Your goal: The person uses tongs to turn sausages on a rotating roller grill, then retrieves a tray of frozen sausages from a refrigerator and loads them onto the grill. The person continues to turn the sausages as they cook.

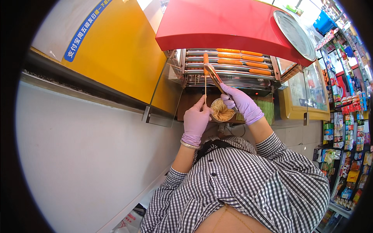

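My left hand (198,119), in a thin purple glove, pinches a wooden skewer (205,88) that points away from me. A single sausage (206,59) is at the skewer's far end, over the rollers. Metal tongs (215,76) are held in my gloved right hand (240,102), and their tips touch or grip the sausage's near part. Beyond both hands is a hot dog roller grill (195,64) with several orange sausages (229,56) lying along its metal rollers. Between my hands, a round tub (214,101) stands full of wooden skewers (223,111).
A red hood (233,24) overhangs the grill and bears a round metal tray (294,35). Open glass panels jut out at left (166,93) and right (309,93). A green mat (263,109) lies right of the tub. A yellow-framed case (288,104) and stocked shelves (346,131) stand farther right.
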